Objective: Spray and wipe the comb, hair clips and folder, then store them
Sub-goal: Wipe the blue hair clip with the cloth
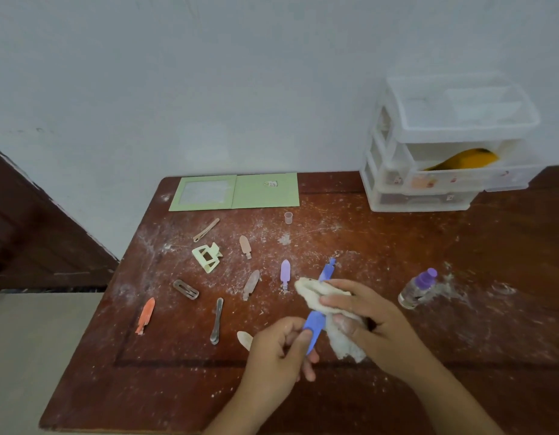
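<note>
Left grip (279,346) pinches the lower end of the blue comb (314,324) above the dusty worktop (428,246); right grip (362,315) wraps a white cloth (315,296) round its middle, hiding that stretch. Comb teeth unclear. A pale clip (244,339) lies partly behind my left grip.

blue plastic comb (315,324) | off-white fluffy cloth (319,296) by right fingers | pale green flat folder (262,193) | orange tapered clip (145,315) | lilac tapered clip (285,271) | purple-capped clear bottle (417,288)
</note>
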Demonstrator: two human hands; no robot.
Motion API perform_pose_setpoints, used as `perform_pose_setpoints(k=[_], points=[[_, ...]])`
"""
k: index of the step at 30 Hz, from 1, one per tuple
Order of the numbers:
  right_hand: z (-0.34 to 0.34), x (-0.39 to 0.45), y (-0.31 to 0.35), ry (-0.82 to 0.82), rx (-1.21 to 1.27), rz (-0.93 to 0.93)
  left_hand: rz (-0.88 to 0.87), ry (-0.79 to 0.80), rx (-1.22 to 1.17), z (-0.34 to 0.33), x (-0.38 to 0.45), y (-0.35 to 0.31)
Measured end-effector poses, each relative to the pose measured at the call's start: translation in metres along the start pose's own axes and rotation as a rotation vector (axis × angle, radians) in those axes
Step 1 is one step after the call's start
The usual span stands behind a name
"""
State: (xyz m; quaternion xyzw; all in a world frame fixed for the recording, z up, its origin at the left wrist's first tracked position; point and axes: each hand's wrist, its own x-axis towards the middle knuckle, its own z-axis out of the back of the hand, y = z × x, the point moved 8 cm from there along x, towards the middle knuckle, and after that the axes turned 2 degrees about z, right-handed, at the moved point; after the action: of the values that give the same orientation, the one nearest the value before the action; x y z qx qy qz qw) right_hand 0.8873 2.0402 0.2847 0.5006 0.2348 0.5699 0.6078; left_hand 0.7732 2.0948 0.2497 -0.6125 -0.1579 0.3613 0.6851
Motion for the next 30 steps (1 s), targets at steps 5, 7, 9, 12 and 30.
perform_pose_setpoints(k=[5,7,9,12,30], points=[[-0.014,0.005,-0.008,0.143,-0.022,-0.077,-0.142,0.064,0.195,-0.002,-0.004,-0.018],[-0.017,0.003,-0.012,0.128,0.03,-0.151,-0.168,0.082,0.247,-0.005,-0.004,-0.02],[-0.018,0.0,-0.017,0.06,0.096,-0.229,-0.176,0.082,0.264,-0.007,-0.003,-0.02],[-0.016,-0.009,-0.025,-0.117,0.224,-0.356,-0.182,0.123,0.317,-0.013,0.002,-0.017],[0.016,-0.031,-0.121,0.023,-0.635,-0.512,0.16,-0.046,0.058,-0.018,0.034,0.036]])
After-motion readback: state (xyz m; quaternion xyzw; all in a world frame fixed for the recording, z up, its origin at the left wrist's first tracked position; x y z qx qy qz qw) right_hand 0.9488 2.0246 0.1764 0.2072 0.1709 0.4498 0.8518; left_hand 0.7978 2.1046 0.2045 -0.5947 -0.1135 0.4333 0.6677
